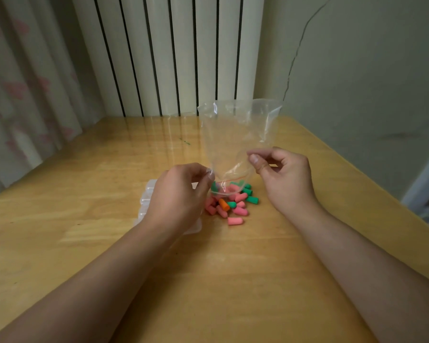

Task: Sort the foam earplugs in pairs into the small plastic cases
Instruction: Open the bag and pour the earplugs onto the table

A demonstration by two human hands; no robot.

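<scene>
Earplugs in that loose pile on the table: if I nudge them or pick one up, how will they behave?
The earplugs are small rounded cylinders lying on their sides, so a push will probably roll and scatter them across the smooth table. They look like foam, likely very light and squashy under a pinch. The lone pink one at the pile's near edge seems easiest to take.

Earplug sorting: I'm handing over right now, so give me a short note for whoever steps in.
Left hand: pinches the clear plastic bag at its lower left edge.
Right hand: pinches the bag's right side; the bag hangs mouth down.
Earplugs: pink, green and one orange, piled loose on the wooden table under the bag's mouth.
Small plastic cases: left of the pile, partly hidden by the left hand.
Done: most earplugs tipped out.
Left: set the bag aside, pair earplugs, fill cases.
</scene>
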